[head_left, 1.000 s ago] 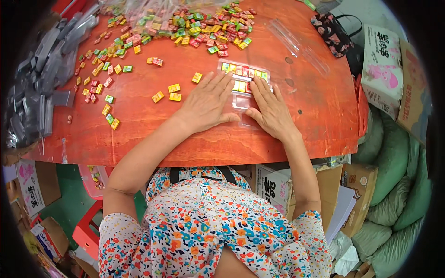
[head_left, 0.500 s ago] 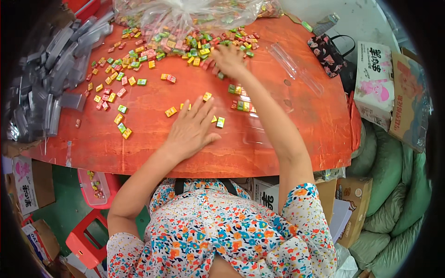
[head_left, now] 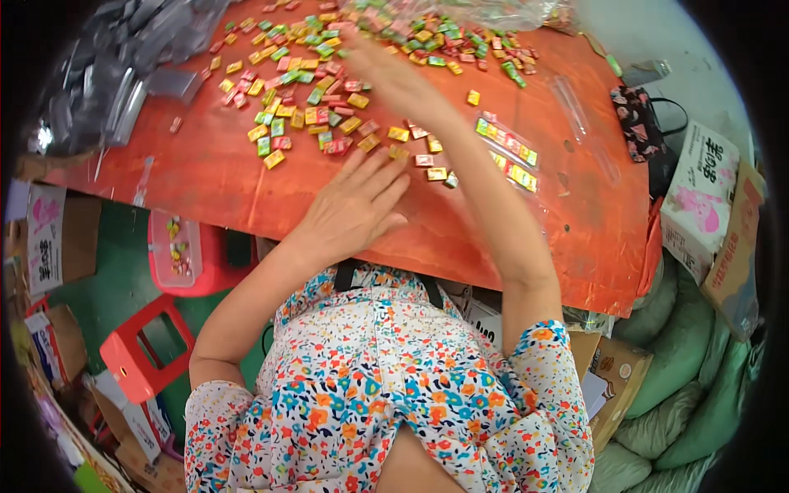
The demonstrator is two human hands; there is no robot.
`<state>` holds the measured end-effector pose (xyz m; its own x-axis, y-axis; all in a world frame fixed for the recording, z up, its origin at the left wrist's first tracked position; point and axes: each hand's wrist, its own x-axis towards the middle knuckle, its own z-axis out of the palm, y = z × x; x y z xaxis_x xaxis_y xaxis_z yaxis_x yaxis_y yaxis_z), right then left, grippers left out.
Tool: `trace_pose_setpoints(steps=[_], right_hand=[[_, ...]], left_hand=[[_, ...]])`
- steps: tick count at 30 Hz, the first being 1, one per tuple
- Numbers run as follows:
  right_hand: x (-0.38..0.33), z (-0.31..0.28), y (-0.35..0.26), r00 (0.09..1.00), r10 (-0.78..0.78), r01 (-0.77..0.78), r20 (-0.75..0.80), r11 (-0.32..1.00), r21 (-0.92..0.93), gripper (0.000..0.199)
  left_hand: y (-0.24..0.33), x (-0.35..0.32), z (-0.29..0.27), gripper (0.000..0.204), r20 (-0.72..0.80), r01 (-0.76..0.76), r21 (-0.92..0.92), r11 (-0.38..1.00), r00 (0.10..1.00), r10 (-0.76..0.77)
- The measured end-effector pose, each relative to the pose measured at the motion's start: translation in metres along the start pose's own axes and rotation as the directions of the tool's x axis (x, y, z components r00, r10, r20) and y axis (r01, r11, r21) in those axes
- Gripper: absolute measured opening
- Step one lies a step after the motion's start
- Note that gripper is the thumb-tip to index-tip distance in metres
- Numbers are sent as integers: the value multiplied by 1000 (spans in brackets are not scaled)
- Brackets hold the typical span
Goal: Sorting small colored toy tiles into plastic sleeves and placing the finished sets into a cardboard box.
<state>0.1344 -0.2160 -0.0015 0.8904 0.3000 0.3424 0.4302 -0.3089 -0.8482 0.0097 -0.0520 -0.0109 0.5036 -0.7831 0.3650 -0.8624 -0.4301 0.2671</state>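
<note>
My left hand (head_left: 355, 204) lies flat near the front edge of the red table (head_left: 205, 177), its fingers spread. The fingertips touch or nearly touch a small yellow packet (head_left: 398, 153). My right hand (head_left: 390, 78) reaches across the heap of small red, yellow and green packets (head_left: 316, 94); motion smears its fingers, so their grip is unclear. Beside my right forearm lie two narrow clear trays, the upper one (head_left: 507, 141) and the lower one (head_left: 516, 174), both with a row of packets in them. A few loose packets (head_left: 424, 160) sit between my arms.
Many dark, clear plastic cases (head_left: 123, 90) are piled at the far left. A large clear bag (head_left: 493, 12) stands at the back. Empty clear trays (head_left: 575, 111) and a flowered pouch (head_left: 633, 123) lie right. Below left are a red stool (head_left: 148, 349) and a plastic tub (head_left: 174, 261).
My right hand has swept left across the heap, and more packets now lie spread near the middle. My left hand stays flat. The whole view has shifted.
</note>
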Motion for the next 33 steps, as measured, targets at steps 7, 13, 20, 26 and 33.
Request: trace_pose_setpoints(steps=[7,13,20,26,33], right_hand=[[-80,-44,-53,924,383,-342,-1,823,-454,27],[-115,-11,-52,997,57,-7,48,714,-701,28],[-125,3,-56,1000,13,-3,9,698,-716,31],[-120,-29,-57,994,16,-88,-112,726,-682,25],[-112,-9,-59,994,90,-105,-54,801,-589,26]], left_hand=[[-29,-33,-13,29,-219,283,-71,956,931,-292],[-44,9,-7,27,-246,242,54,969,943,-222],[-37,13,-1,27,-205,213,177,961,963,-176],[-47,-17,-21,27,-368,321,40,946,885,-285],[-46,-8,-15,23,-277,298,77,952,923,-266]])
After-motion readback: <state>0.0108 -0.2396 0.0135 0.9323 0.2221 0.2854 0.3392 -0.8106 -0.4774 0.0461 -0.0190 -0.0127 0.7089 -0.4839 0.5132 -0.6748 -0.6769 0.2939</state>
